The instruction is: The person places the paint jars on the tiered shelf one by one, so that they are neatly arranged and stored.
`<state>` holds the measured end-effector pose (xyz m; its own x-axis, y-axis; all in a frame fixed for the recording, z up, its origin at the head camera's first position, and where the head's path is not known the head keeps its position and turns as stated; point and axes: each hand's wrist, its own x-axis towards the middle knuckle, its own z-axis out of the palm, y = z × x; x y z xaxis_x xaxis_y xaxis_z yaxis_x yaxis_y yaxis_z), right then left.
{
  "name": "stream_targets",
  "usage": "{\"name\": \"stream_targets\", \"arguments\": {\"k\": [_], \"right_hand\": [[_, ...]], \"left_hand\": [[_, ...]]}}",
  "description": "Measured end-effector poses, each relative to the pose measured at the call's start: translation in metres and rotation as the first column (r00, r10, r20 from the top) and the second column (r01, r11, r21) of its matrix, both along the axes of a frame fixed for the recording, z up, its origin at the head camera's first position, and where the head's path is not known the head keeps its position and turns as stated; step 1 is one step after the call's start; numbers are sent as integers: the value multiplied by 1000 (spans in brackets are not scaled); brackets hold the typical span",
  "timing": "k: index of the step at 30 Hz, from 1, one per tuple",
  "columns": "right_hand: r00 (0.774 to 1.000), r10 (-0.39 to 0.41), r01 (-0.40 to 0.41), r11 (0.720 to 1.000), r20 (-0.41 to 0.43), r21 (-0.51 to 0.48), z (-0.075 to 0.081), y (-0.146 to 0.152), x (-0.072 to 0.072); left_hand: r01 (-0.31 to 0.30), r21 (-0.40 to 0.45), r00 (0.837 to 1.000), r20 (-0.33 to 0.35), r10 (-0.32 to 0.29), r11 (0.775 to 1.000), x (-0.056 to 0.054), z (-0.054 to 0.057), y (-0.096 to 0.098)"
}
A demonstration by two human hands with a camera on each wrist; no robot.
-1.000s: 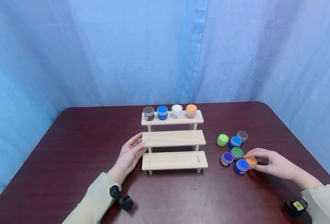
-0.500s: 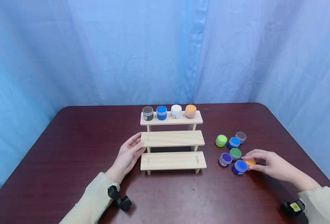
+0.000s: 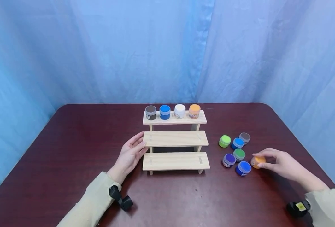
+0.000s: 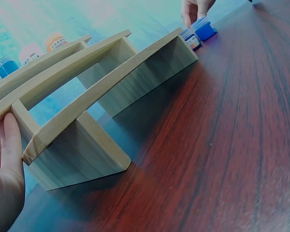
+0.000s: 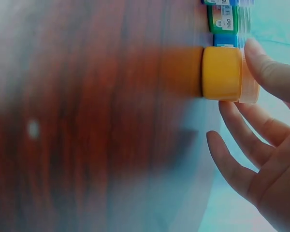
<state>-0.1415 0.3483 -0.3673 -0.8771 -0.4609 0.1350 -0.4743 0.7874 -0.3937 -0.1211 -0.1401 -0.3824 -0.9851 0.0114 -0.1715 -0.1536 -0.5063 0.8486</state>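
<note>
A three-tier wooden stand (image 3: 176, 138) stands mid-table. My left hand (image 3: 128, 156) holds the left end of its middle shelf, thumb at the top edge, other fingers behind and under it. At the right, my right hand (image 3: 284, 164) pinches an orange paint jar (image 3: 255, 161) between thumb and fingers. The right wrist view shows that jar (image 5: 222, 74) upright, at or very near the tabletop; I cannot tell if it touches. Along the top shelf sit a dark brown jar (image 3: 151, 113), a blue jar (image 3: 165, 113), a white jar (image 3: 179, 111) and another orange jar (image 3: 194, 112).
Left of the right hand cluster a royal blue jar (image 3: 243, 168), a purple jar (image 3: 229, 160), a green jar (image 3: 239, 154), a lime jar (image 3: 225, 141), a mid-blue jar (image 3: 237, 143) and a brown-lidded jar (image 3: 244, 138). A blue curtain (image 3: 133, 53) hangs behind the table (image 3: 71, 148).
The right hand has drawn the orange jar slightly right, away from the royal blue jar that partly hid it. The left hand keeps its hold on the stand.
</note>
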Motion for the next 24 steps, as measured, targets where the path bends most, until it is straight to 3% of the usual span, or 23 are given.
{"name": "stream_targets", "arguments": {"k": [13,24], "right_hand": [[990,-95,96,995,108,0,4,-4,-10],[983,-122,121,993,136,9,5,-7,-7]], "left_hand": [[5,10,1000,-7,-5,1000,-1,-1,1],[-2,-11,1000,20,2,1000,1,2,2]]}}
